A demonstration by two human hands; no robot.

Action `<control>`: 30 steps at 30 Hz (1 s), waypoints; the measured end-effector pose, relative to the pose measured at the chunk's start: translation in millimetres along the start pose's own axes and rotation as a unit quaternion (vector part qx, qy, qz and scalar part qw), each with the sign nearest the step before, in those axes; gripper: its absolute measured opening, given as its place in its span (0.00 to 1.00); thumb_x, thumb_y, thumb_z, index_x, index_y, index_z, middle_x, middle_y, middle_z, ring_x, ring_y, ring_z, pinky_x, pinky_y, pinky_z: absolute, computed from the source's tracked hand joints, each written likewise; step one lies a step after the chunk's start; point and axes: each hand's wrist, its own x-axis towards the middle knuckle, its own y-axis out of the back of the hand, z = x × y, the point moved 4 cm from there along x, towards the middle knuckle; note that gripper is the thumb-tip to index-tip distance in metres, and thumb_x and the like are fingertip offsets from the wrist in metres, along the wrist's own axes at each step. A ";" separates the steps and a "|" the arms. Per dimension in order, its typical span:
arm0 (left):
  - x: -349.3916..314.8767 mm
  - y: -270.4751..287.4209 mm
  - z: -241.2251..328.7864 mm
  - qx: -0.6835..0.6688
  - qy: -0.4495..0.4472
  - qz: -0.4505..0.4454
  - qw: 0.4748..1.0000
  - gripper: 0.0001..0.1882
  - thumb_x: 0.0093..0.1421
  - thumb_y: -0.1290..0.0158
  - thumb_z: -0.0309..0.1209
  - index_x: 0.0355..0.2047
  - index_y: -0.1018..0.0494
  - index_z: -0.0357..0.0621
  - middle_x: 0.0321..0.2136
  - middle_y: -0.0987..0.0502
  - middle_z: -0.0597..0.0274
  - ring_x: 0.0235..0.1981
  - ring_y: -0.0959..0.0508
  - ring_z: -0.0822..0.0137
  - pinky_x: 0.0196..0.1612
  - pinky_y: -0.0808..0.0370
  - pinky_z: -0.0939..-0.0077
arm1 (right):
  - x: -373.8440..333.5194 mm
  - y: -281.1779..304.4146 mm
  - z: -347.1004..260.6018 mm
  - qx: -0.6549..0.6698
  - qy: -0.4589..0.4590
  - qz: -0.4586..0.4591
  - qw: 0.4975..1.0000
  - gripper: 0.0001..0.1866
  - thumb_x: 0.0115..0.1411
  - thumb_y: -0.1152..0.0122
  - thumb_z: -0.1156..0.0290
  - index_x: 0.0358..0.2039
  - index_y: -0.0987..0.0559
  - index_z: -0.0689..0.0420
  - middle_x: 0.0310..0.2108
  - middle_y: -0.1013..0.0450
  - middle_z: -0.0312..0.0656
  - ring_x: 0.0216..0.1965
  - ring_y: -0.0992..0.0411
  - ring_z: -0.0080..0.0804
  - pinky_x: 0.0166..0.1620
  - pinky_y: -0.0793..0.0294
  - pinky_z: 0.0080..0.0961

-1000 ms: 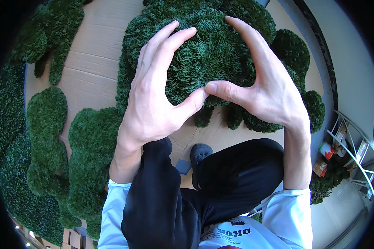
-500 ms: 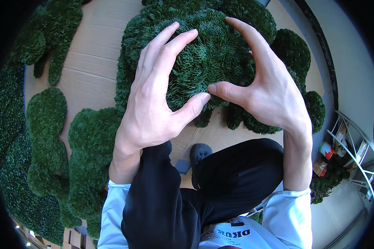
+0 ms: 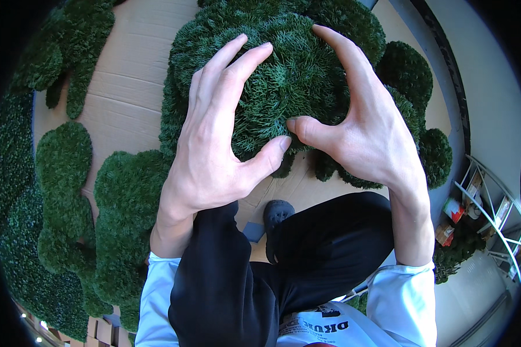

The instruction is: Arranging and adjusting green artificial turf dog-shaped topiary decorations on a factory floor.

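Note:
A bushy piece of dark green artificial foliage [image 3: 289, 81] fills the upper middle, with soft needle-like sprigs. On its left side my left hand [image 3: 211, 136] is open, fingers curved and apart, thumb pointing inward. From the right my right hand [image 3: 367, 124] is open too, its index finger stretched to the far side. The two thumbs come close together, apart by a small gap, over the near edge of the foliage. Nothing shows in either palm. Whether the fingertips touch the sprigs or hover just above them I cannot tell.
More rounded foliage pieces [image 3: 127, 214] stand at the left, beside a leafy green panel [image 3: 11, 220]. Flat cardboard [image 3: 124, 87] covers the floor. At the right are a white metal rack [image 3: 492, 211] and a pale wall. A dark shoe [image 3: 278, 213] and my bent knee are below my hands.
Both hands keep nearly the same cupped pose. The left has shifted slightly toward me; the right wrist has moved a little left, and both thumbs sit slightly lower.

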 end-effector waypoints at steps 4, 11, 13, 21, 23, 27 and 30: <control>0.4 0.4 0.7 0.011 0.007 0.001 1.000 0.46 0.48 0.36 0.31 0.68 0.38 0.36 0.69 0.40 0.40 0.71 0.40 0.44 0.72 0.44 0.52 | 1.2 -2.1 -0.3 0.030 -0.012 0.003 0.999 0.50 0.45 0.27 0.66 0.70 0.37 0.56 0.64 0.31 0.54 0.66 0.33 0.47 0.69 0.36 0.39; 0.6 0.0 1.7 0.018 0.001 0.001 1.000 0.46 0.48 0.36 0.32 0.68 0.38 0.36 0.68 0.40 0.40 0.71 0.40 0.45 0.72 0.45 0.51 | 2.7 -3.6 -2.8 0.008 0.004 0.014 1.000 0.49 0.45 0.30 0.68 0.70 0.37 0.58 0.62 0.31 0.55 0.65 0.32 0.47 0.68 0.35 0.39; -0.1 0.3 0.8 0.007 0.008 0.000 1.000 0.46 0.48 0.36 0.32 0.68 0.39 0.36 0.69 0.40 0.41 0.71 0.40 0.45 0.72 0.45 0.51 | 1.4 -4.4 -2.8 0.012 -0.001 0.015 1.000 0.48 0.45 0.31 0.68 0.69 0.37 0.59 0.62 0.32 0.56 0.65 0.33 0.48 0.68 0.35 0.39; -1.9 6.3 -0.9 -0.017 -0.009 -0.004 1.000 0.48 0.48 0.34 0.34 0.69 0.40 0.37 0.70 0.41 0.41 0.72 0.42 0.45 0.73 0.46 0.51 | -1.2 -2.2 -5.8 -0.007 0.050 0.038 0.998 0.48 0.47 0.30 0.66 0.69 0.38 0.62 0.65 0.35 0.57 0.68 0.36 0.51 0.69 0.37 0.40; -1.7 3.7 -0.3 -0.009 -0.009 -0.014 1.000 0.49 0.48 0.33 0.33 0.70 0.41 0.37 0.70 0.42 0.42 0.72 0.41 0.45 0.73 0.47 0.51 | -8.5 9.6 -7.2 0.001 0.022 0.023 0.999 0.49 0.49 0.26 0.63 0.69 0.38 0.62 0.67 0.36 0.57 0.69 0.37 0.50 0.70 0.39 0.42; -0.9 -3.4 3.8 0.002 -0.029 -0.029 0.999 0.50 0.47 0.29 0.33 0.70 0.40 0.43 0.69 0.42 0.42 0.68 0.39 0.40 0.69 0.40 0.49 | -56.2 53.9 -25.4 0.027 0.109 -0.049 0.993 0.31 0.57 0.30 0.63 0.57 0.27 0.65 0.56 0.28 0.54 0.59 0.27 0.46 0.61 0.29 0.38; -0.6 -3.0 3.2 -0.001 -0.025 -0.031 0.999 0.49 0.49 0.31 0.35 0.71 0.41 0.41 0.70 0.43 0.42 0.70 0.41 0.43 0.71 0.44 0.50 | -120.6 38.3 -40.7 0.275 0.129 -0.423 0.854 0.19 0.59 0.31 0.63 0.43 0.21 0.65 0.45 0.22 0.51 0.46 0.22 0.46 0.51 0.23 0.40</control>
